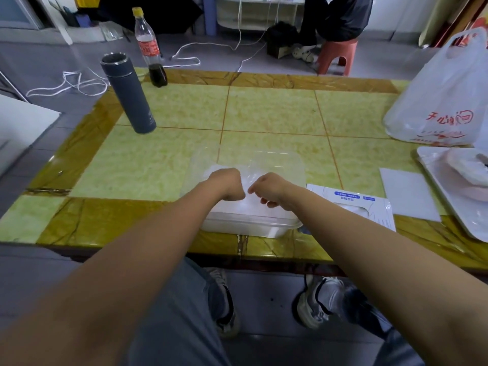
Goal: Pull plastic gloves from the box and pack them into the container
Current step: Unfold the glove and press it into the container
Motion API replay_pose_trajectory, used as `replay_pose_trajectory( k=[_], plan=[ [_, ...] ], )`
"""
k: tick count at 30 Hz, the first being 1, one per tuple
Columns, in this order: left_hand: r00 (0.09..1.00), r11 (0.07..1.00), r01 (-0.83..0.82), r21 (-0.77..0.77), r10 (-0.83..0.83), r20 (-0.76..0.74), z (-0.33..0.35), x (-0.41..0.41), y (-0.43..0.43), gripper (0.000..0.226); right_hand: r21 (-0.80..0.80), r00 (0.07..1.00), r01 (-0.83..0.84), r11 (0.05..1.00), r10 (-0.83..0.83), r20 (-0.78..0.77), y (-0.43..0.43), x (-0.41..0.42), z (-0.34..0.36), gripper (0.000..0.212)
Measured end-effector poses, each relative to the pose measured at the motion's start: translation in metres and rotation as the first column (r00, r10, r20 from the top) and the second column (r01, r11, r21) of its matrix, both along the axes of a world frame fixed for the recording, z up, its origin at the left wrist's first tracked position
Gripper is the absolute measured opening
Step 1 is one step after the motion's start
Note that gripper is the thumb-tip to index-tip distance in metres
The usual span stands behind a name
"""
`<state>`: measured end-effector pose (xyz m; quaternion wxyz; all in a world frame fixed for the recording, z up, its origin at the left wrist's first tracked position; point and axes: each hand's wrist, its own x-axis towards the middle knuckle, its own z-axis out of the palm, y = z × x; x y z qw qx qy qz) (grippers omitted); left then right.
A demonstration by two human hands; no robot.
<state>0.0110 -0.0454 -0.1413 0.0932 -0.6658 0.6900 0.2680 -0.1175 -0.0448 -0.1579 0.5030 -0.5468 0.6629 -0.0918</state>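
Left hand (224, 187) and right hand (266, 190), knuckles nearly touching, both curl onto a filmy plastic glove (211, 159) directly over the container (250, 225), glove box (353, 202) just right of the right wrist; best to press the film flat, squeezing out air before release.

Counted: one container (277, 226); right of it, one glove box (353, 203), one sheet (409, 194), one bag (438, 96), one tray (449, 199); beyond it leftward, one flask (129, 93), one bottle (148, 46); over it, two hands: left hand (227, 187), right hand (269, 190).

Left hand (227, 187), right hand (266, 190) pinch glove (245, 173) over container (250, 226).
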Motion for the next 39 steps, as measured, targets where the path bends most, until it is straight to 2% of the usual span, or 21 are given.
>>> replay_pose_trajectory(
  k=[2, 3, 5, 7, 10, 13, 18, 22, 25, 27, 28, 30, 32, 35, 37, 39],
  plan=[
    [0.988, 0.991, -0.106, 0.080, 0.114, -0.101, -0.006, -0.006, -0.004, 0.015, -0.017, 1.000, 0.030, 0.999, -0.030, -0.003, -0.003, 0.000, -0.001, 0.027],
    [0.985, 0.978, -0.133, 0.161, 0.148, -0.084, -0.009, -0.006, -0.004, 0.021, 0.001, 0.999, 0.024, 1.000, -0.024, -0.022, -0.003, 0.000, -0.003, 0.025],
    [0.991, 0.958, -0.124, 0.258, 0.107, 0.078, -0.023, -0.003, -0.003, 0.064, 0.063, 0.996, -0.012, 0.998, 0.017, -0.084, 0.000, -0.002, -0.009, 0.029],
    [0.980, 0.952, -0.140, 0.273, 0.094, 0.176, -0.037, 0.006, -0.004, 0.097, 0.129, 0.991, -0.016, 0.992, 0.032, -0.127, 0.001, -0.003, -0.017, 0.051],
    [0.972, 0.935, -0.140, 0.327, 0.066, 0.226, -0.044, 0.017, -0.008, 0.105, 0.185, 0.989, -0.009, 0.983, 0.036, -0.143, -0.003, -0.004, -0.024, 0.077],
    [0.974, 0.929, -0.126, 0.349, 0.049, 0.220, -0.044, 0.020, -0.010, 0.101, 0.213, 0.977, -0.068, 0.975, 0.108, -0.184, -0.007, -0.004, -0.027, 0.081],
    [0.981, 0.938, -0.116, 0.327, 0.057, 0.184, -0.039, 0.021, -0.007, 0.098, 0.205, 0.971, -0.116, 0.972, 0.154, -0.180, -0.006, -0.004, -0.026, 0.070],
    [0.978, 0.977, -0.014, 0.212, -0.030, 0.206, -0.007, 0.011, 0.000, 0.054, 0.138, 0.989, -0.075, 0.988, 0.091, -0.119, -0.001, -0.006, -0.009, 0.050],
    [0.949, 1.000, -0.016, 0.012, 0.012, 0.314, 0.022, -0.002, 0.008, 0.018, 0.045, 1.000, 0.009, 0.999, -0.010, 0.011, 0.005, -0.007, 0.015, 0.042],
    [0.933, 0.981, 0.019, -0.192, 0.052, 0.356, 0.038, -0.016, 0.013, 0.009, -0.044, 0.981, 0.083, 0.996, -0.074, 0.177, 0.011, -0.014, 0.036, 0.034],
    [0.940, 0.961, 0.036, -0.275, 0.061, 0.335, 0.044, -0.026, 0.016, 0.011, -0.102, 0.962, 0.121, 0.987, -0.091, 0.258, 0.015, -0.022, 0.047, 0.027],
    [0.981, 0.923, 0.016, -0.386, 0.060, 0.186, 0.054, -0.047, 0.019, 0.012, -0.214, 0.944, 0.183, 0.960, -0.110, 0.312, 0.022, -0.043, 0.063, 0.015],
    [0.999, 0.907, -0.030, -0.420, 0.019, -0.030, 0.060, -0.074, 0.025, 0.017, -0.290, 0.949, 0.242, 0.926, -0.164, 0.269, 0.028, -0.071, 0.065, 0.016],
    [0.958, 0.925, 0.057, -0.376, -0.157, -0.240, 0.059, -0.125, 0.037, 0.025, -0.326, 0.956, 0.293, 0.899, -0.272, 0.109, 0.043, -0.124, 0.053, 0.021],
    [0.927, 0.928, 0.154, -0.339, -0.254, -0.275, 0.051, -0.159, 0.046, 0.025, -0.315, 0.946, 0.303, 0.899, -0.323, -0.011, 0.056, -0.160, 0.039, 0.025],
    [0.929, 0.931, 0.210, -0.298, -0.285, -0.237, 0.035, -0.183, 0.051, 0.026, -0.291, 0.934, 0.308, 0.906, -0.346, -0.088, 0.065, -0.186, 0.024, 0.022]
  ],
)
